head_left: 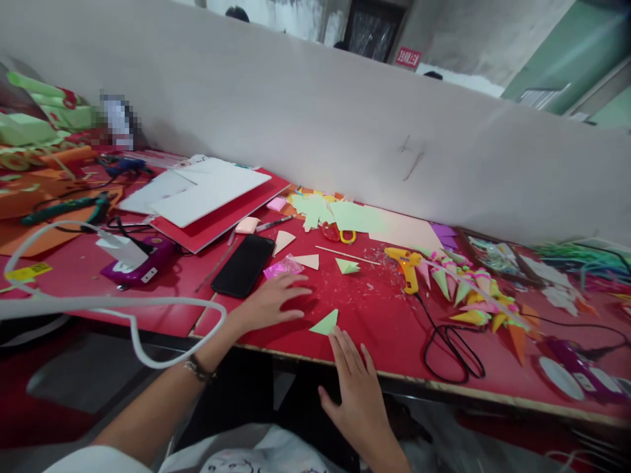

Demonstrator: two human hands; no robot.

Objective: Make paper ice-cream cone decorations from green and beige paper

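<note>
My left hand is spread over the red table, its fingers apart, beside a crinkled pink wrapper and a black phone. My right hand lies open at the table's front edge. Its fingertips touch or nearly touch a folded light-green paper triangle. Farther back sit a small folded green paper piece, a pale peach paper wedge and a thin stick. A yellow hot glue gun lies to the right.
Several paper cones are heaped at right, near the glue gun's black cord. White boards lie back left. A purple power strip holds a charger, whose white cable crosses my left forearm. Yellow-handled scissors lie behind.
</note>
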